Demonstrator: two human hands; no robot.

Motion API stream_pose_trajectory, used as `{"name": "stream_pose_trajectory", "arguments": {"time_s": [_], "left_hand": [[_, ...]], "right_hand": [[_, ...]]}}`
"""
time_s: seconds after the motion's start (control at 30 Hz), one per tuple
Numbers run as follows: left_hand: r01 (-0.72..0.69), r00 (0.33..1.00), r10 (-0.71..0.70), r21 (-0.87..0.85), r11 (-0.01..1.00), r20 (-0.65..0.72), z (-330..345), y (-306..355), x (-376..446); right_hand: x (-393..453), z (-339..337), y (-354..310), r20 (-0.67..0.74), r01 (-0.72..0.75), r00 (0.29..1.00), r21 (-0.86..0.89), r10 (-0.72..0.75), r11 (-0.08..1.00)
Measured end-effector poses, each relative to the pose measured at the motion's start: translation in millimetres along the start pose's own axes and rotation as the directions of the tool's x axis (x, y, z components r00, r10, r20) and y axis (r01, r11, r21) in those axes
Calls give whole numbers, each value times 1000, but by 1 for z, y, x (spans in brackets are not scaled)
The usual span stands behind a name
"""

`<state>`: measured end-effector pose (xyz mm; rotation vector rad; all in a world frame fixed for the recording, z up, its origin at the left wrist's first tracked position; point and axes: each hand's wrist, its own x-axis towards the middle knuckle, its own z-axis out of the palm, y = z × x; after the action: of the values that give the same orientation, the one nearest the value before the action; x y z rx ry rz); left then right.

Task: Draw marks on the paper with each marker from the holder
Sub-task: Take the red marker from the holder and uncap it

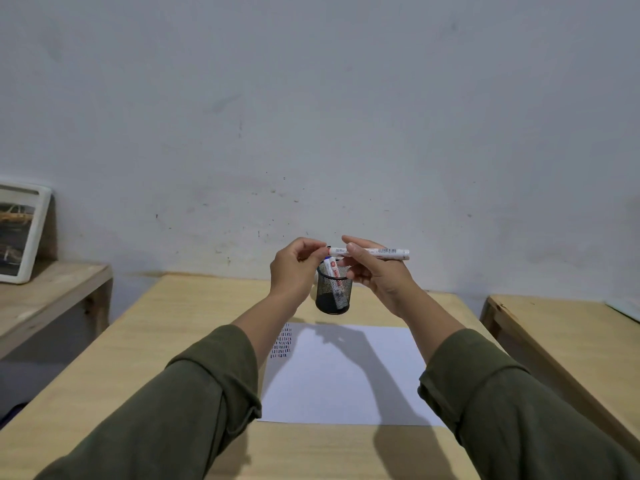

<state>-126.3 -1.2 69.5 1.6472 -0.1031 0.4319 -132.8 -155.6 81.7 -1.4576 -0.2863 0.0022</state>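
A white marker (388,252) lies level in the air above the table, its body gripped by my right hand (375,271). My left hand (294,268) pinches the marker's cap end at the left. Just below and behind the hands stands a black mesh holder (333,292) with at least one white marker (335,277) leaning inside. A white sheet of paper (346,375) lies on the table in front of the holder, with rows of short red and dark marks (282,342) near its far left corner.
The light wooden table (166,341) runs from the wall toward me. A lower wooden shelf (52,289) at the left holds a white-framed picture (20,233). Another wooden table (568,327) stands at the right, with a gap between.
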Motion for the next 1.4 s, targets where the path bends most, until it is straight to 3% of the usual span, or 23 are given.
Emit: {"name": "stream_pose_trajectory", "arguments": {"time_s": [0.17,0.63,0.77,0.9,1.23,1.4], "left_hand": [[-106,991,99,70,992,87,-4,-6,0],[-165,986,153,309,937,62,-5,-14,2],[-101,994,81,351,931,72,-5,-19,2],[10,1000,-7,326,945,-9,-18,-26,3],[97,985,-62,219,971,-159,-54,-63,4],[171,978,-121,319,932,-171,-66,-93,2]], "right_hand": [[-3,-3,1,6,15,1000,59,-15,998],[-3,3,7,66,7,998,162,-18,987],[-1,5,13,70,5,997,158,-17,987],[-1,4,17,78,6,997,163,-19,987],[-2,12,40,46,-41,998,166,34,985],[-1,18,56,38,-85,996,176,79,981]]}}
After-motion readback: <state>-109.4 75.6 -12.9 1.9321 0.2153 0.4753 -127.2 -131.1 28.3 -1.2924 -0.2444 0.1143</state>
